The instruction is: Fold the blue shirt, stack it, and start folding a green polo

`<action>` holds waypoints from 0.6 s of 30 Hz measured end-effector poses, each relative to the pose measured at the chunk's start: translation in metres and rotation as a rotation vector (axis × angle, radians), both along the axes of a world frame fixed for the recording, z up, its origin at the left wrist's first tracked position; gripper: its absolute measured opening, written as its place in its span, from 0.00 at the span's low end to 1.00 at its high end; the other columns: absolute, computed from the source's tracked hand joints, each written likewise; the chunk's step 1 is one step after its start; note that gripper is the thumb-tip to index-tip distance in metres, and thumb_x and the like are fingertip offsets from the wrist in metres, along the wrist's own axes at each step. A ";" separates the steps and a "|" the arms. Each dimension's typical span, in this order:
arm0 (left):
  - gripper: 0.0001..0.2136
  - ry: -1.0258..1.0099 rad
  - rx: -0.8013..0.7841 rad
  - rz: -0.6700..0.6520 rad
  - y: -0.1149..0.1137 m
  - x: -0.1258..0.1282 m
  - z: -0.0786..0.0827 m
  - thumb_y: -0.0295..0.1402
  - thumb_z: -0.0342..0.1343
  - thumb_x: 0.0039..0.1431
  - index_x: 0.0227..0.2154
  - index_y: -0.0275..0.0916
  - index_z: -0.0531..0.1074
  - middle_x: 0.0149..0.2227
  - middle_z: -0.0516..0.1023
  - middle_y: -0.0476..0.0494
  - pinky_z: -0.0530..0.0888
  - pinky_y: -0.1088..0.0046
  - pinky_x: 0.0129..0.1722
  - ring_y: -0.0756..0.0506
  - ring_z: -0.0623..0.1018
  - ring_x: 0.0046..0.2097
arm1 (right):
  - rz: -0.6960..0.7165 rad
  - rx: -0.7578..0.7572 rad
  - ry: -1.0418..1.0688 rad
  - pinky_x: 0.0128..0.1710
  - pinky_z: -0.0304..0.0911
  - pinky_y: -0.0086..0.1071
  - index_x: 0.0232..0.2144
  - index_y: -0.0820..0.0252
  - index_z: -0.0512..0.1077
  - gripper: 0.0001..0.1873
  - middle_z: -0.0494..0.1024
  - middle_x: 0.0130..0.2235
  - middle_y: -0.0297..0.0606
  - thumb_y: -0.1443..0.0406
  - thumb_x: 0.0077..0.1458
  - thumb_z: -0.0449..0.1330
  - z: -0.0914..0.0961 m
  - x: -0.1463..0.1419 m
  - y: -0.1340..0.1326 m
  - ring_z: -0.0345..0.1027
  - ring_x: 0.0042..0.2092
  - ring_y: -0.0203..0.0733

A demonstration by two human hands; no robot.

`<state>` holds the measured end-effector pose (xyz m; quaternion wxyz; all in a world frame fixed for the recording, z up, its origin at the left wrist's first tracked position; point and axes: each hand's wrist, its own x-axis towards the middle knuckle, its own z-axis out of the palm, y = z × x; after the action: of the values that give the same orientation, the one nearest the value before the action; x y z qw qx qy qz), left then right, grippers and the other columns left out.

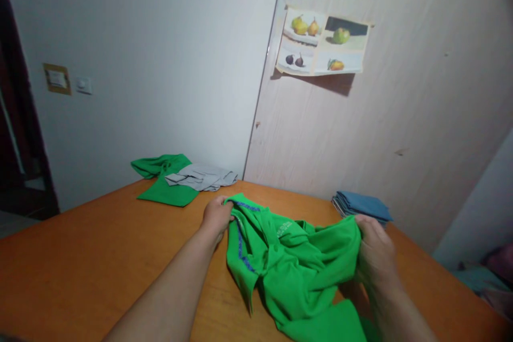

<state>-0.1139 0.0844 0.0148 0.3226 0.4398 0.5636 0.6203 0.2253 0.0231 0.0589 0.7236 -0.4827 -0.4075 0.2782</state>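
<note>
A bright green polo shirt [304, 272] with a blue patterned trim inside its collar and a button placket is stretched between my two hands above the table. My left hand [217, 219] is closed on the shirt near the collar. Gripping the cloth on the other side, my right hand [377, 248] has its fingers partly hidden behind the fabric. Pale lettering shows on the shirt's chest. Its lower part hangs in folds toward the table's near side and runs out of view at the bottom.
On the orange wooden table [120, 256], a green garment [168, 192] and a grey cloth [202, 176] lie at the back left. A folded blue stack of cloth [360, 206] sits back right. A fruit picture sheet [323, 43] hangs on the wall behind.
</note>
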 end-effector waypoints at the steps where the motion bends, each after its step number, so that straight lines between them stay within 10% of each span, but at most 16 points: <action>1: 0.08 -0.016 -0.003 -0.007 0.000 0.001 -0.001 0.31 0.54 0.55 0.35 0.37 0.75 0.27 0.77 0.48 0.71 0.76 0.27 0.49 0.76 0.27 | 0.125 -0.032 0.050 0.26 0.57 0.30 0.32 0.56 0.71 0.13 0.68 0.26 0.29 0.56 0.45 0.65 0.001 0.002 -0.001 0.59 0.26 0.36; 7: 0.12 -0.011 0.003 -0.039 -0.001 0.007 -0.001 0.33 0.57 0.56 0.42 0.34 0.74 0.38 0.81 0.39 0.74 0.72 0.37 0.45 0.80 0.37 | 0.652 -0.207 0.123 0.21 0.54 0.32 0.40 0.55 0.74 0.24 0.57 0.16 0.23 0.44 0.54 0.60 -0.003 0.004 0.000 0.49 0.17 0.33; 11: 0.16 0.054 0.021 -0.032 -0.008 0.013 0.003 0.32 0.62 0.52 0.44 0.35 0.74 0.49 0.78 0.35 0.71 0.69 0.48 0.42 0.77 0.50 | 0.469 -0.221 -0.097 0.25 0.59 0.32 0.40 0.58 0.77 0.25 0.72 0.23 0.31 0.44 0.50 0.64 -0.019 0.000 0.014 0.58 0.21 0.34; 18: 0.13 0.352 0.032 -0.166 -0.023 0.026 0.016 0.43 0.58 0.56 0.32 0.38 0.74 0.31 0.77 0.45 0.67 0.73 0.32 0.45 0.75 0.34 | 0.398 -0.279 -0.703 0.46 0.66 0.40 0.49 0.60 0.76 0.31 0.81 0.43 0.44 0.51 0.45 0.68 -0.057 -0.016 0.026 0.73 0.45 0.51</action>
<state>-0.0883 0.0610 0.0312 0.2622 0.5916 0.5629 0.5142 0.2088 0.0495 0.0017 0.4007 -0.5535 -0.6729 0.2833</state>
